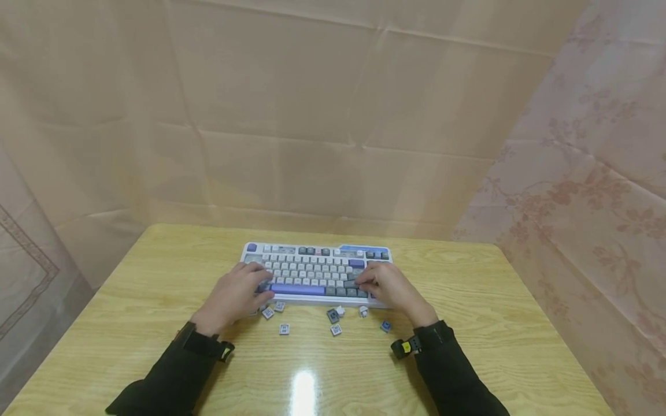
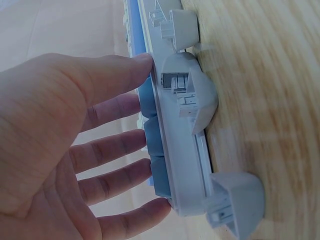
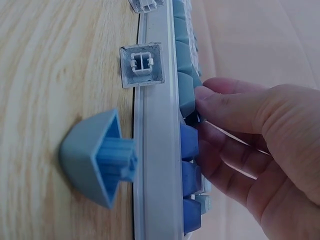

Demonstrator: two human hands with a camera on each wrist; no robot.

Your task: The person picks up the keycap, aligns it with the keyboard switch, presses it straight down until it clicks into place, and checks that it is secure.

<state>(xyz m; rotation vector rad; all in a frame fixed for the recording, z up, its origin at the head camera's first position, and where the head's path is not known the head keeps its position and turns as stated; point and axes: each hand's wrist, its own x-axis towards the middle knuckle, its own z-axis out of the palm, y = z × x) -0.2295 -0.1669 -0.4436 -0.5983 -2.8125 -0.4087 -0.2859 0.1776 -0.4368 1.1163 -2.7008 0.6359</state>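
A white keyboard [image 1: 307, 275] with white, grey and purple keycaps lies on the table. My left hand [image 1: 234, 294] rests on its left end, thumb along the front edge and fingers spread behind grey keycaps [image 2: 154, 135]. Over the keyboard's right part, my right hand [image 1: 390, 283] pinches a dark grey keycap [image 3: 196, 79] between thumb and index finger. That keycap is mostly hidden by the thumb and a neighbouring key. Purple-blue keycaps [image 3: 190, 177] stand beside the right fingers. Some spots on the keyboard show no keycaps.
Several loose keycaps lie along the front of the keyboard, including a white one [image 1: 284, 329], a dark one [image 1: 333, 315] and a blue one [image 1: 385, 326]. The wooden table [image 1: 468, 358] meets hanging beige cloth [image 1: 312, 115] at the back.
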